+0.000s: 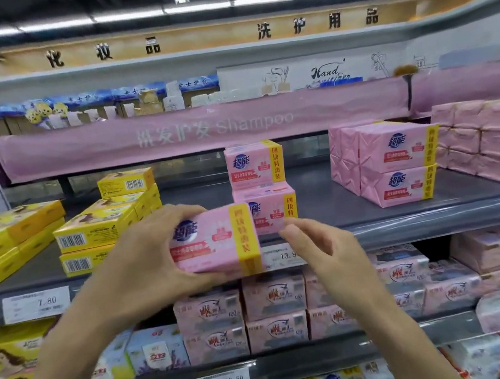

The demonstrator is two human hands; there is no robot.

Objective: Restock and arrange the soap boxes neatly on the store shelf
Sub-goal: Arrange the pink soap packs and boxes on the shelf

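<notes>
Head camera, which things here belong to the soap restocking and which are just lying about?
Job: pink soap pack gripped by the left hand; right hand beside it; pink stack behind; larger pink stack at right; grey shelf.
Lying about: Shampoo banner; price tags; lower-shelf packs; duster.

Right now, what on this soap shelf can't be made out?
Head view:
White price label: last digit hidden by right hand.
Pink wrapped soap pack: left end covered by gripping left hand.
Lower pink stacked pack: left part behind the held pack.
Yellow soap boxes: print too small.
</notes>
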